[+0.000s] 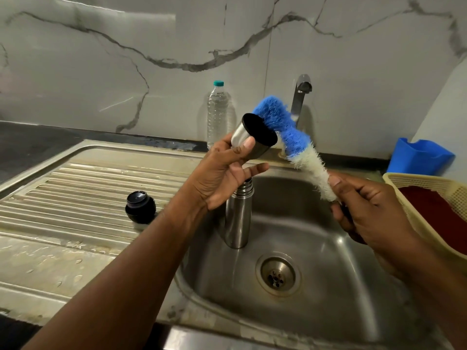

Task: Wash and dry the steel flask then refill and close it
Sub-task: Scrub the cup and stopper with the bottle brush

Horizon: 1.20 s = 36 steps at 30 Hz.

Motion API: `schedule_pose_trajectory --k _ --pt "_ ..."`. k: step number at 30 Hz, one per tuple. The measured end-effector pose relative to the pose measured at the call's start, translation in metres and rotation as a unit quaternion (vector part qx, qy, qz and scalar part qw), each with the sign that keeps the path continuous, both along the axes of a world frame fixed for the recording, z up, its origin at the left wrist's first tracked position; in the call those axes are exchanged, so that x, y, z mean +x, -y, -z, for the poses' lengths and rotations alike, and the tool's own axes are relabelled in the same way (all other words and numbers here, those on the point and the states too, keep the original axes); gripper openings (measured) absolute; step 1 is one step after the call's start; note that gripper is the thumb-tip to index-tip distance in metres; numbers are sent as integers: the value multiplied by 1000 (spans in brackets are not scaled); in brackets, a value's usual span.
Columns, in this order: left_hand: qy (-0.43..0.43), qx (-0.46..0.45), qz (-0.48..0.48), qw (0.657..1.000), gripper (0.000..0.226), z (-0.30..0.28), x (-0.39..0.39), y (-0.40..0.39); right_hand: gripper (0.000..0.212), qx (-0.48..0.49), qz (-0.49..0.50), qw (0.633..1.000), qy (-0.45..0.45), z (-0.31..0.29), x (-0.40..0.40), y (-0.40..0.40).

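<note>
The steel flask (237, 218) stands upright and uncapped in the sink basin (316, 238), partly hidden behind my left hand. My left hand (225, 170) grips the flask's steel cup lid (255, 133), its black inside turned toward the brush. My right hand (366, 210) holds the handle of a blue and white bottle brush (285, 130), whose blue bristles touch the cup's rim. The black inner stopper (140, 206) sits on the ribbed drainboard (75, 198) to the left.
A clear plastic water bottle (217, 114) with a teal cap stands against the marble wall, beside the tap (300, 97). A blue container (419, 155) and a cream basket (429, 205) holding something red sit at the right. The drain (278, 274) is open.
</note>
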<state>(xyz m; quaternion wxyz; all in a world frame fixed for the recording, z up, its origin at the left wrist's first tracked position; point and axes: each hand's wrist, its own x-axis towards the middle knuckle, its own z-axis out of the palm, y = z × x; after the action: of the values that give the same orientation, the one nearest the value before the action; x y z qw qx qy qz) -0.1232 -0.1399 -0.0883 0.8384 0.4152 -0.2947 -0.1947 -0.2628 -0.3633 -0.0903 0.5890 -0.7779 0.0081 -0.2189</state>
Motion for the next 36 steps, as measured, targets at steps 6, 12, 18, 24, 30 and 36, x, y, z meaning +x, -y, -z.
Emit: schedule_pose_trajectory --k 6,12,18,24,30,36 --pt "-33 -21 -55 998 82 -2 7 -2 26 -13 10 999 29 -1 -2 3" --pt "14 43 -161 986 49 -3 14 -10 43 -211 60 973 76 -3 -5 10" --pt "85 189 -161 965 27 -4 7 -8 42 -483 166 840 184 1 -7 24" --pt "153 156 -156 963 31 -7 8 -14 34 -218 -26 975 31 10 1 3" --pt "160 128 -168 964 35 -13 5 -14 34 -94 -37 994 33 5 -1 1" --pt "23 270 -303 914 56 -13 0 -5 41 -474 102 843 230 15 1 9"
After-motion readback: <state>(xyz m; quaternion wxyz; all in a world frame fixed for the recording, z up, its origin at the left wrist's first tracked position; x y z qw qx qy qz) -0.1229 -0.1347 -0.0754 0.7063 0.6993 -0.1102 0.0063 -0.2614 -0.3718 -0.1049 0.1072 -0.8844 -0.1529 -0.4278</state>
